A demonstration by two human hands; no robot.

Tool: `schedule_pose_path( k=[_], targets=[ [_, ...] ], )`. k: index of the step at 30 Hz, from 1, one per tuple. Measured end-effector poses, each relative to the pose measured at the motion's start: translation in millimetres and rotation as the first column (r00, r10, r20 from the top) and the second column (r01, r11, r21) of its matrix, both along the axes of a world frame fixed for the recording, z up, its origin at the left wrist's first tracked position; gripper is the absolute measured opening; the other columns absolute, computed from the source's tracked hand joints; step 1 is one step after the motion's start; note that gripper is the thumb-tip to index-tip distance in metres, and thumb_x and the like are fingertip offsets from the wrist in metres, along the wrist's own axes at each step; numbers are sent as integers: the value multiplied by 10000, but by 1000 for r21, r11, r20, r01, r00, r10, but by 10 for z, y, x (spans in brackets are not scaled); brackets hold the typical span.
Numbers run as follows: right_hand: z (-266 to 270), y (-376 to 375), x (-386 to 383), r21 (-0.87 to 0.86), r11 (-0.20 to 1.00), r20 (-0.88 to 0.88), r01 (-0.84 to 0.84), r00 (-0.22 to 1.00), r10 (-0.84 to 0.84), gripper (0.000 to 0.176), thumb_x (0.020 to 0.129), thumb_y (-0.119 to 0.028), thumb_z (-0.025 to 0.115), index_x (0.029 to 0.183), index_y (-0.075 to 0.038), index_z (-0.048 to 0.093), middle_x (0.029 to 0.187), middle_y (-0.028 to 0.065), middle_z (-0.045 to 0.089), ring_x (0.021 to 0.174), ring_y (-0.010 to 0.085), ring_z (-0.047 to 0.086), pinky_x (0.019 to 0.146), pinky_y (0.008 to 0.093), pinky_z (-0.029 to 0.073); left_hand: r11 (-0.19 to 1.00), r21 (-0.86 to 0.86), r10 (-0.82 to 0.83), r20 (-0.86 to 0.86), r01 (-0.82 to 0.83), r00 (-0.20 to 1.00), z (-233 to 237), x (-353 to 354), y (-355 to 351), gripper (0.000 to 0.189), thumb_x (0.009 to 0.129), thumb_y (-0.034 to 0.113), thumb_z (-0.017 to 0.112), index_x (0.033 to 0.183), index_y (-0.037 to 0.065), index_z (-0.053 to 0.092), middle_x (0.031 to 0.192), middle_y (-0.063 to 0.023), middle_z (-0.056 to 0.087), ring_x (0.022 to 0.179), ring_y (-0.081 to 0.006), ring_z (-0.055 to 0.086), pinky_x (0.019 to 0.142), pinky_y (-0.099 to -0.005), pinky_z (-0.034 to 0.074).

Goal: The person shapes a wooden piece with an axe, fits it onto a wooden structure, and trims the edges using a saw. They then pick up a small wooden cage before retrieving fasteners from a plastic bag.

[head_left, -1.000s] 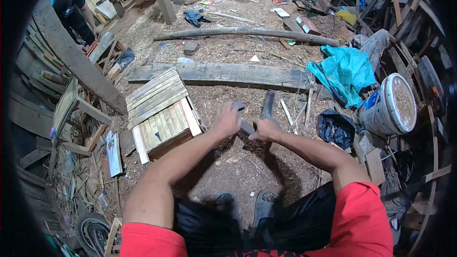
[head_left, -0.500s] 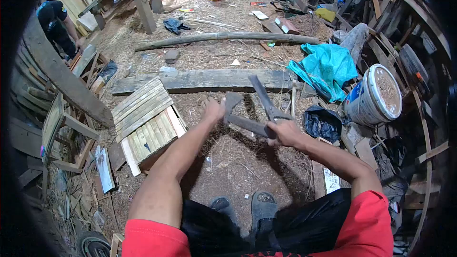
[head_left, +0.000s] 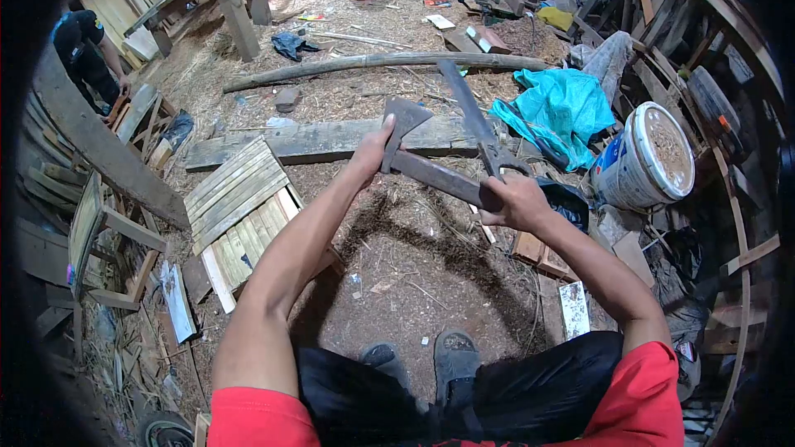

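Note:
A hatchet is held across the front of me, its metal head up at the left and its wooden handle (head_left: 435, 174) slanting down to the right. My left hand (head_left: 373, 149) is closed at the head, thumb against the metal. Around the handle's lower end my right hand (head_left: 520, 201) is wrapped. That same hand also grips what looks like a handsaw (head_left: 468, 108), whose dark, narrow blade points up and away. Beneath my left forearm stands a small slatted wooden piece (head_left: 240, 199), partly covered by the arm.
A long plank (head_left: 331, 142) lies on the shavings-covered ground, with a curved pole (head_left: 348, 68) beyond it. To the right are a teal tarp (head_left: 563, 108) and a white bucket (head_left: 646, 157). Another person (head_left: 87, 54) is at the far left by a wooden post.
Both hands have risen slightly with the tools. My left hand, blurred near the hatchet head before, is now closed on it. The view has shifted a little.

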State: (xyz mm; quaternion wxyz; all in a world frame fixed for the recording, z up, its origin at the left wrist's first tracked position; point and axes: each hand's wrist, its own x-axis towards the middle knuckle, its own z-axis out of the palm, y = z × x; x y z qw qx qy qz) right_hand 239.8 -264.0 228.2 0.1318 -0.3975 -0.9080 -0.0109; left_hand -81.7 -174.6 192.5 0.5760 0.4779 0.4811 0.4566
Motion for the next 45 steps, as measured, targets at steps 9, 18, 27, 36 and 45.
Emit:
schedule_pose_path(
  k=[9,18,27,36,45],
  targets=[
    [-385,84,-131,-175,964,-206,198,951,-232,560,732,-456,778,1114,-105,567,850,193,673,819,425,660,706,526,517,877,433,412,-455,-209,789,-245,200,500,514,1007,398,376,1087,-24,659,1000,-270,678,992,-388,649,884,-489,463],
    [-885,162,177,-63,984,-313,166,933,-177,621,750,-446,806,1203,-90,572,911,194,664,855,383,661,742,469,524,935,240,328,-317,-260,890,-129,729,-42,517,896,293,734,1210,-92,591,1037,-187,713,972,-270,692,871,-362,537],
    [-799,331,-197,-154,969,-509,195,825,-247,568,749,-328,820,1170,-57,552,952,213,657,881,399,655,774,463,520,934,344,16,225,-95,974,296,861,-127,299,855,191,790,1051,-11,689,951,-70,735,841,-141,692,778,-292,550],
    [-931,128,-88,-439,848,-441,297,751,-492,548,724,-366,814,1082,-19,585,902,253,672,859,396,680,753,458,521,955,278,65,-531,101,845,-171,948,-109,503,818,369,782,1106,-16,633,1001,-148,714,924,-236,682,844,-366,524],
    [-1054,224,-87,-500,736,-251,457,737,-628,652,701,-446,807,1182,-49,617,998,242,692,941,410,674,833,477,528,899,110,-172,-800,424,574,-706,968,-114,416,815,392,747,979,13,699,946,-192,709,898,-326,689,822,-415,536]
  ],
)
